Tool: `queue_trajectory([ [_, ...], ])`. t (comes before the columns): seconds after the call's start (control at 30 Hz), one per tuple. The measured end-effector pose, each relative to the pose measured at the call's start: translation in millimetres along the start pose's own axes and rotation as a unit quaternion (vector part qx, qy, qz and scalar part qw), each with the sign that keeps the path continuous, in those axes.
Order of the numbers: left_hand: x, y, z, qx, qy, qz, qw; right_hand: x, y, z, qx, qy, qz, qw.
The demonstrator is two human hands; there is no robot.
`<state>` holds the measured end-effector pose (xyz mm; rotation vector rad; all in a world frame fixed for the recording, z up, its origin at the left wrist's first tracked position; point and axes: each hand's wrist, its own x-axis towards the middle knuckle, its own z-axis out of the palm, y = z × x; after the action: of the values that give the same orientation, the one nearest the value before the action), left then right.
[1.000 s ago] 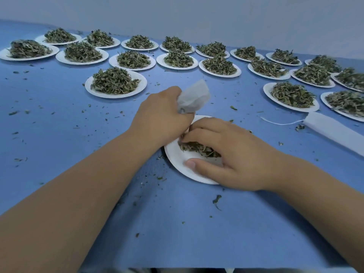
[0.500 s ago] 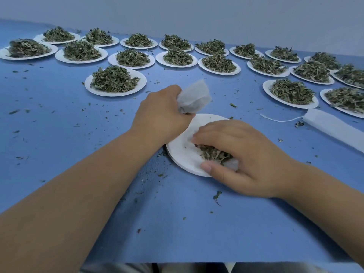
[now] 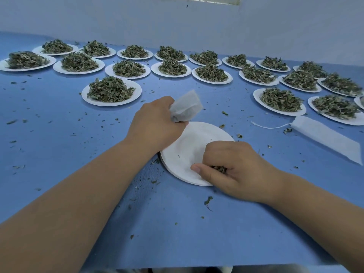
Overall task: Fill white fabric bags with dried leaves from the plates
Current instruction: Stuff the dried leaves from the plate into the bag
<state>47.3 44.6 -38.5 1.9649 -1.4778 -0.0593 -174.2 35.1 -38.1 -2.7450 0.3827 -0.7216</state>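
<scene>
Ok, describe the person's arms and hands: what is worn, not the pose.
Both arms are bare as far as the frame shows: no sleeves on the left forearm or the right forearm. The left hand and right hand wear no gloves, and no ring, watch or bracelet shows. The right thumbnail is short, with no polish visible.
</scene>
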Motion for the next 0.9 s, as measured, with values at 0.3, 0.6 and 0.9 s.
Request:
queue_trajectory([
  [0.3, 1, -1, -3, 0.02, -0.018, 0.006, 1.0, 16, -4, -20, 0.184, 0.083, 0.192, 0.96],
  [0.6, -1, 2, -12, -0.014, 0.011, 0.04, 0.999, 98, -3, -50, 0.598, 0.339, 0.305, 0.66],
  [0.9, -2, 5, -11, -0.096, 0.035, 0.015, 0.995, 138, -4, -30, 0.603, 0.411, 0.346, 0.59],
])
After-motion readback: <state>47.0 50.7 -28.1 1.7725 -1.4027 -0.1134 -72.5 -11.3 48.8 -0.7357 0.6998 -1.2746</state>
